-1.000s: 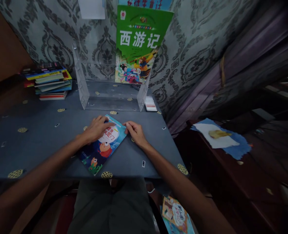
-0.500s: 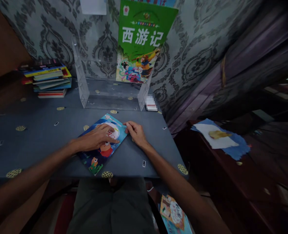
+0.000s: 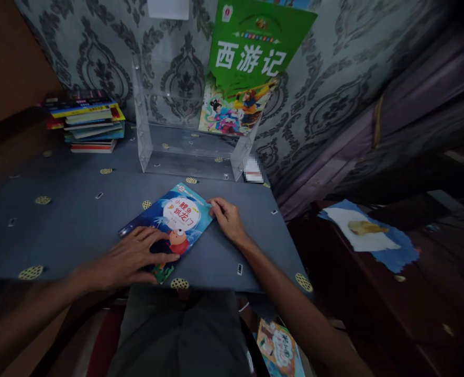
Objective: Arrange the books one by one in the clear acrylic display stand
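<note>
A blue picture book (image 3: 183, 212) with a red fish and a white title circle lies slanted on the cloth-covered table. My left hand (image 3: 133, 256) rests over its lower left part, fingers spread and touching the cover. At the book's right corner, my right hand (image 3: 228, 217) pinches the edge between thumb and curled fingers. Behind the book stands a clear acrylic stand (image 3: 188, 162). A green storybook (image 3: 247, 68) with white characters is propped upright on it, against the patterned wall covering.
At the back left is a stack of books (image 3: 92, 123). A small blurred-out box (image 3: 253, 170) sits beside the stand. To the right, a dark red bench (image 3: 373, 277) bears a blue and white cloth (image 3: 373, 238). More books (image 3: 279, 345) lie below the table's front edge.
My left hand has slid down and left across the cover, uncovering the title. My right hand stays at the book's corner. The view has shifted slightly.
</note>
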`<action>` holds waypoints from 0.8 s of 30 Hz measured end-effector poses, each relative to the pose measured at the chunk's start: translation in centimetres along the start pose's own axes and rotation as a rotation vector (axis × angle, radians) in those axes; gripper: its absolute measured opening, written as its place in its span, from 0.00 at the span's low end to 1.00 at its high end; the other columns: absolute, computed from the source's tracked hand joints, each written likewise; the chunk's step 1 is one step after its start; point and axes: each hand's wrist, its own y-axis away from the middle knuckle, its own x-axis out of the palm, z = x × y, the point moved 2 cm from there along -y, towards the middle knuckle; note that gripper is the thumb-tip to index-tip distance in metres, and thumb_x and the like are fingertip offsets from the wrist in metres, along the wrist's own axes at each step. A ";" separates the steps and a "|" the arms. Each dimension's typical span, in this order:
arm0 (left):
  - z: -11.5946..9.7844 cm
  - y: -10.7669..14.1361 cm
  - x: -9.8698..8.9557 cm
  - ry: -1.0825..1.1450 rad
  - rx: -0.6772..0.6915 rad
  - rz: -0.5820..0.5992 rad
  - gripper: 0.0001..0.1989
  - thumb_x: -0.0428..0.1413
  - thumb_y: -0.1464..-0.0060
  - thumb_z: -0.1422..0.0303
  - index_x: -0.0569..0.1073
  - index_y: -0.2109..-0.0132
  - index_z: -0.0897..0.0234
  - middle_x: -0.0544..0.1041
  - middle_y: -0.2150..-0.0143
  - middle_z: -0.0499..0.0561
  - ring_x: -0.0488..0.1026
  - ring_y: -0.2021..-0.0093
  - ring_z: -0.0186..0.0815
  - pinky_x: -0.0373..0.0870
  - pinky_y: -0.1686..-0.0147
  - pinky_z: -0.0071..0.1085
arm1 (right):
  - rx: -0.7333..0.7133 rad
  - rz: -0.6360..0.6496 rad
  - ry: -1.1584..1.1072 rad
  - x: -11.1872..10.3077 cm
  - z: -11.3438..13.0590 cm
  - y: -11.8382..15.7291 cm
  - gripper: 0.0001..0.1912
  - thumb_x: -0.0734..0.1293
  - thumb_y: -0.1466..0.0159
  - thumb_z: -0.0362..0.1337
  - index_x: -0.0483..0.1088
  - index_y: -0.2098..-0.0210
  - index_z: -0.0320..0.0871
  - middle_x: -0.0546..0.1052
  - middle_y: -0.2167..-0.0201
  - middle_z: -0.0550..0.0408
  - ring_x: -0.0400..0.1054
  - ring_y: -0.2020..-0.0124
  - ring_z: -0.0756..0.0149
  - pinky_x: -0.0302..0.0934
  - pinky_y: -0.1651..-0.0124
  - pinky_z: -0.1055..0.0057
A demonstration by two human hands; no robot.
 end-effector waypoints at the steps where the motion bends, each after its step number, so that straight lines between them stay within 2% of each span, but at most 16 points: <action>1: -0.2 -0.3 0.2 -0.020 -0.005 -0.014 0.30 0.59 0.41 0.53 0.61 0.33 0.35 0.66 0.37 0.52 0.64 0.41 0.49 0.59 0.42 0.47 | -0.008 0.002 0.010 0.0 0.0 -0.1 0.21 0.57 0.28 0.49 0.77 0.56 0.43 0.74 0.75 0.56 0.69 0.72 0.64 0.62 0.64 0.69; 7: -2.5 -3.1 1.3 -0.189 -0.093 -0.102 0.29 0.57 0.40 0.50 0.65 0.34 0.46 0.69 0.40 0.58 0.65 0.43 0.51 0.61 0.47 0.46 | -0.090 -0.005 0.092 -0.1 -0.8 -1.3 0.19 0.59 0.29 0.48 0.77 0.61 0.45 0.81 0.64 0.51 0.74 0.61 0.59 0.66 0.54 0.64; 14: -5.2 -6.3 1.9 -0.218 -0.248 -0.133 0.26 0.53 0.38 0.51 0.68 0.36 0.52 0.70 0.42 0.62 0.66 0.47 0.52 0.62 0.52 0.48 | -0.140 0.030 0.100 0.3 -0.7 -0.9 0.17 0.60 0.29 0.46 0.79 0.57 0.45 0.81 0.53 0.46 0.74 0.49 0.54 0.65 0.44 0.55; 19: -5.6 -6.5 2.2 -0.192 -0.297 -0.153 0.26 0.53 0.37 0.50 0.69 0.36 0.52 0.70 0.41 0.63 0.66 0.46 0.52 0.62 0.51 0.49 | -0.143 0.073 0.086 0.3 0.9 1.0 0.16 0.61 0.29 0.44 0.79 0.58 0.46 0.83 0.57 0.47 0.76 0.54 0.55 0.67 0.47 0.56; 24: -4.0 -5.6 1.5 -0.073 -0.225 -0.123 0.24 0.53 0.36 0.53 0.69 0.37 0.53 0.70 0.40 0.59 0.66 0.44 0.50 0.64 0.48 0.47 | -0.184 0.100 0.097 0.3 3.0 3.8 0.16 0.60 0.28 0.40 0.79 0.57 0.45 0.83 0.60 0.49 0.75 0.56 0.58 0.69 0.51 0.60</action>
